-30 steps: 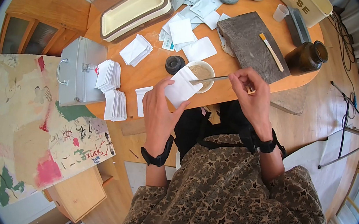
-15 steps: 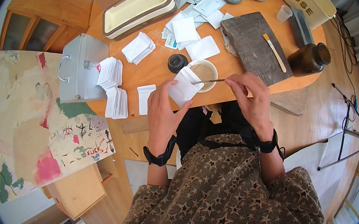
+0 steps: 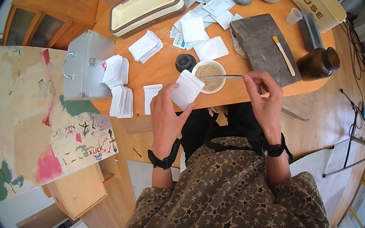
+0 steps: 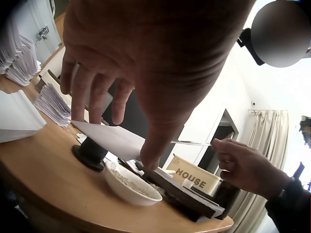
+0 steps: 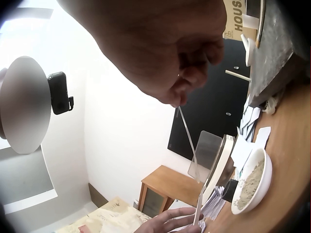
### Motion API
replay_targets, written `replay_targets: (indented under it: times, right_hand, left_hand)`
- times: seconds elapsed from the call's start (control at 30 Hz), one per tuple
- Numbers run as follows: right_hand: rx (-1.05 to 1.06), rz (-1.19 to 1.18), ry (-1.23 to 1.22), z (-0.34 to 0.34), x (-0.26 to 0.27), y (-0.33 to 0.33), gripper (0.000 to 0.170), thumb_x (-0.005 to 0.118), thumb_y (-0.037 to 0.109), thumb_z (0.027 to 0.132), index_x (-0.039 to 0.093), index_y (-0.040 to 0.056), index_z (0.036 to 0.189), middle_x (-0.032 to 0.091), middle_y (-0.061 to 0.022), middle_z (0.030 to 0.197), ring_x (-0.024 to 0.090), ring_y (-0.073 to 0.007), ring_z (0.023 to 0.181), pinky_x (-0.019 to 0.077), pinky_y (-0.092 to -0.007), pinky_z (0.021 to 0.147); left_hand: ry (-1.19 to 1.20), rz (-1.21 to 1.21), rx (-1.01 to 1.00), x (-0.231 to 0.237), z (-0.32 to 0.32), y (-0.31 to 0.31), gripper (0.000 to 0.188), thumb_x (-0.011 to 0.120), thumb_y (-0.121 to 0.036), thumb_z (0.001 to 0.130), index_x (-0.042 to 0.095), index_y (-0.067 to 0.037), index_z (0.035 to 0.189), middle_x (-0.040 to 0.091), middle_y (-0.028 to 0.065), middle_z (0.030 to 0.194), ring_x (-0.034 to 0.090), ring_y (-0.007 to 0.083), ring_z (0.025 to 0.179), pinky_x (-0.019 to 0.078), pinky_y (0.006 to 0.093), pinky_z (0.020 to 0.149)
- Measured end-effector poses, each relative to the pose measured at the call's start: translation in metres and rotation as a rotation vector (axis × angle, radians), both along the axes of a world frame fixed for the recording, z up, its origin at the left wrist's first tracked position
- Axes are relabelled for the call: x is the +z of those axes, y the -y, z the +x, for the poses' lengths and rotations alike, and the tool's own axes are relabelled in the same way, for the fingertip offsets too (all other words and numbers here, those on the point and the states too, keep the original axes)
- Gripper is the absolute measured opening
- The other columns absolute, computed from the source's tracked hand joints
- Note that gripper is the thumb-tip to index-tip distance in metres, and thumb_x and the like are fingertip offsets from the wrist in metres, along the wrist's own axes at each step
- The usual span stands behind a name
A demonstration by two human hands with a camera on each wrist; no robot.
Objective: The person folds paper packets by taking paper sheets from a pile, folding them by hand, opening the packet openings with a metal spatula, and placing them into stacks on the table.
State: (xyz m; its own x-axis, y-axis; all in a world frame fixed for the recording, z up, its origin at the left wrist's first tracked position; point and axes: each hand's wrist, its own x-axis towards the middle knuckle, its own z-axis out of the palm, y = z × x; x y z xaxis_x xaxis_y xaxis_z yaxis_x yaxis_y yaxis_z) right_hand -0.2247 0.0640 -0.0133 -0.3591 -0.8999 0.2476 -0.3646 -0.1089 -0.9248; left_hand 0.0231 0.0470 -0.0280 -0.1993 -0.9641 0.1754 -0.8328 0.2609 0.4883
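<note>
near the bowl [image 4: 127, 193], hands [image 3: 168, 117] [image 3: 266, 97] hold a packet [image 3: 187, 89] and a crosswise, left-pointing spatula [image 3: 229, 76].

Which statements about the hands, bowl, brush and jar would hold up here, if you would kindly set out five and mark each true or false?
1. The brush lies on the slab. True.
2. The right hand holds the brush. False: it pinches a thin tool.
3. The left hand holds a white packet. True.
4. The bowl contains powder. True.
5. In the head view, the jar stands left of the bowl. False: it stands to the right.
</note>
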Motion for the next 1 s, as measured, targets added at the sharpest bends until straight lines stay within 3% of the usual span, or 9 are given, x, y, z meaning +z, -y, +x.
replay_targets:
  times: [0.1, 0.27, 0.57, 0.8, 1.0]
  right_hand:
    - [-0.014, 0.023, 0.039, -0.002, -0.003, 0.001, 0.011, 0.074, 0.009, 0.094, 0.068, -0.0007, 0.092, 0.059, -0.0009, 0.070, 0.047, -0.0055, 0.064, 0.0393, -0.0228, 0.058]
    - [-0.023, 0.041, 0.020, -0.004, -0.010, 0.002, 0.012, 0.073, 0.009, 0.095, 0.067, -0.0006, 0.092, 0.059, -0.0009, 0.070, 0.047, -0.0053, 0.064, 0.0397, -0.0225, 0.059]
    - [-0.023, 0.094, -0.021, -0.005, -0.017, 0.004, 0.013, 0.073, 0.011, 0.095, 0.067, -0.0009, 0.092, 0.058, -0.0014, 0.069, 0.048, -0.0054, 0.064, 0.0405, -0.0229, 0.058]
    - [-0.031, 0.108, -0.030, -0.005, -0.022, 0.005, 0.013, 0.072, 0.011, 0.095, 0.067, -0.0003, 0.091, 0.057, -0.0015, 0.068, 0.048, -0.0062, 0.063, 0.0409, -0.0238, 0.057]
    - [-0.039, 0.102, -0.041, -0.006, -0.026, 0.006, 0.013, 0.073, 0.011, 0.094, 0.066, -0.0001, 0.091, 0.058, -0.0031, 0.068, 0.049, -0.0075, 0.062, 0.0412, -0.0248, 0.056]
  left_hand:
    - [0.007, 0.022, 0.065, -0.006, 0.014, -0.002, 0.067, 0.087, -0.028, 0.078, 0.052, -0.008, 0.132, 0.062, 0.0125, 0.129, 0.058, 0.0331, 0.117, 0.0396, 0.0449, 0.103]
    - [0.105, 0.039, 0.242, -0.020, 0.043, -0.004, 0.067, 0.083, -0.041, 0.083, 0.052, -0.009, 0.133, 0.062, 0.0141, 0.124, 0.060, 0.0337, 0.116, 0.0409, 0.0476, 0.100]
    - [0.265, 0.000, 0.401, -0.021, 0.064, -0.011, 0.065, 0.081, -0.045, 0.084, 0.054, -0.007, 0.130, 0.063, 0.0136, 0.127, 0.061, 0.0316, 0.116, 0.0414, 0.0471, 0.100]
    - [0.276, 0.073, 0.393, -0.030, 0.060, -0.011, 0.061, 0.081, -0.046, 0.083, 0.054, -0.007, 0.122, 0.061, 0.0135, 0.126, 0.058, 0.0323, 0.119, 0.0385, 0.0494, 0.102]
    - [0.268, 0.015, 0.287, -0.037, 0.062, -0.015, 0.047, 0.082, -0.039, 0.084, 0.059, -0.010, 0.114, 0.058, 0.0141, 0.135, 0.051, 0.0328, 0.130, 0.0363, 0.0510, 0.106]
